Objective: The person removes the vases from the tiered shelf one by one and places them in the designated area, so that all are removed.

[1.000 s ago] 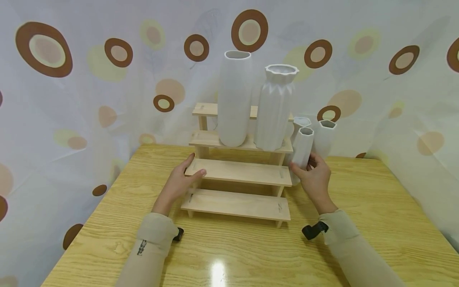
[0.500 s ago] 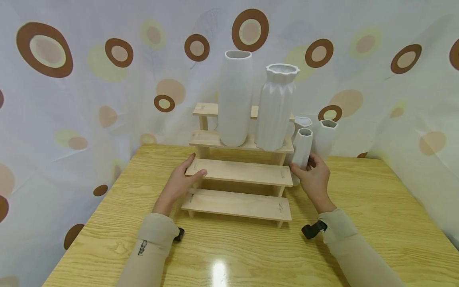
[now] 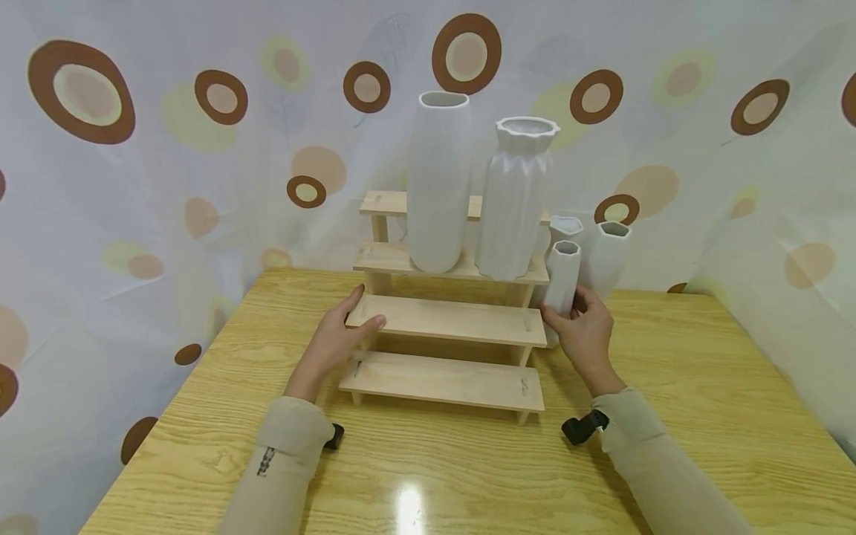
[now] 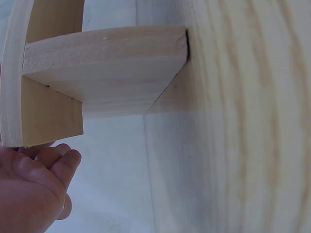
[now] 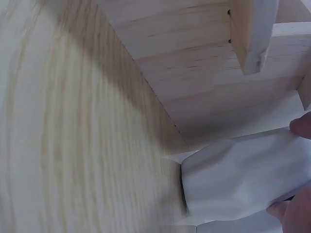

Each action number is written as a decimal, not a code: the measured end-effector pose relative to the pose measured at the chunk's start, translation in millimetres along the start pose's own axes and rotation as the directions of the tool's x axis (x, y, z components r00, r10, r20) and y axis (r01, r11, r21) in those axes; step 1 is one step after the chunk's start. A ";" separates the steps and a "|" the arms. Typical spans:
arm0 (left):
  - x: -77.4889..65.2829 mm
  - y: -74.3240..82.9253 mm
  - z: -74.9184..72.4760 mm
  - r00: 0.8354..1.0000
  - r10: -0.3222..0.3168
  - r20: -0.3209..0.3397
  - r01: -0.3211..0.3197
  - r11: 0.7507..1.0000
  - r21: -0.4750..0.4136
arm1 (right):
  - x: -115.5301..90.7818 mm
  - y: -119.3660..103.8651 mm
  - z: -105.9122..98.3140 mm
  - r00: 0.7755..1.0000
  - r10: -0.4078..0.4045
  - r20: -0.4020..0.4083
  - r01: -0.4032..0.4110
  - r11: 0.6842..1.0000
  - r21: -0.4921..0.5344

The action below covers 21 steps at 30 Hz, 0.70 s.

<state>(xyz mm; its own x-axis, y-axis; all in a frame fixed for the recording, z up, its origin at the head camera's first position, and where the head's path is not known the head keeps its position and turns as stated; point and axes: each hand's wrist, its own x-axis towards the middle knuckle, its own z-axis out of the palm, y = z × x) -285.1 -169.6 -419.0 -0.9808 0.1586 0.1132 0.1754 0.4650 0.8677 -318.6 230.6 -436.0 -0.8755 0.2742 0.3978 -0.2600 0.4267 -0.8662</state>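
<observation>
A pale wooden stepped stand stands on the table. At the left end of its second step from the bottom, my left hand grips the board, thumb on top; the left wrist view shows curled fingers beside the board's end. My right hand pinches a slim white faceted vase between thumb and fingers, close to the stand's right side. In the right wrist view this vase has its base down at the tabletop; whether it fully touches is hard to tell.
On the third step stand a tall smooth white vase and a pleated white vase. Behind the right hand are a white vase with a five-sided mouth and another partly hidden vase. A patterned curtain backs the wooden table.
The slim vase's top has shifted slightly left, with the right hand edging the same way. My left hand stays in place on the stand.
</observation>
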 end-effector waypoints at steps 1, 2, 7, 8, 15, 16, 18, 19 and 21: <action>0.0 0.1 0.1 1.000 -0.001 0.000 0.001 1.000 0.000 | -0.2 0.3 0.1 1.000 0.001 -0.003 -0.001 1.000 0.000; 0.2 -0.1 0.3 1.000 -0.005 0.000 0.005 1.000 -0.003 | -0.4 0.8 0.0 1.000 0.003 -0.004 -0.003 1.000 0.003; 1.2 -0.1 -0.5 1.000 -0.006 0.003 0.006 1.000 -0.003 | -1.2 1.4 -0.2 1.000 -0.006 -0.010 0.006 1.000 0.004; 1.4 0.2 -0.8 1.000 -0.003 0.001 0.003 1.000 -0.001 | -1.0 1.7 -0.5 1.000 -0.010 -0.007 0.010 1.000 0.002; 1.2 1.9 -2.6 1.000 0.006 -0.002 -0.006 1.000 0.005 | -2.7 0.0 -3.5 1.000 0.000 0.013 0.000 1.000 -0.013; 1.1 1.7 -2.4 1.000 0.004 0.002 -0.004 1.000 0.003 | -3.3 -0.3 -4.0 1.000 0.005 0.016 -0.005 1.000 -0.019; 0.8 1.2 -1.5 1.000 0.001 0.007 -0.001 1.000 0.002 | -4.0 -0.3 -4.6 1.000 0.014 0.022 -0.014 1.000 -0.027; 0.7 0.8 -1.0 1.000 -0.001 0.009 0.001 1.000 0.000 | -4.3 -0.9 -4.8 1.000 0.017 0.025 -0.016 0.999 -0.033; 0.5 0.3 0.1 1.000 -0.002 0.007 0.002 1.000 -0.003 | -4.8 -1.2 -5.1 0.999 0.020 0.032 -0.019 0.999 -0.043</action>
<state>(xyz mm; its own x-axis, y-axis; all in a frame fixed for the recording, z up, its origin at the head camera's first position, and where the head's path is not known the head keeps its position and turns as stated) -285.5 -169.3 -418.7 -0.9805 0.1639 0.1085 0.1735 0.4624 0.8695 -312.1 233.2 -435.3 -0.8933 0.2550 0.3702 -0.2257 0.4577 -0.8599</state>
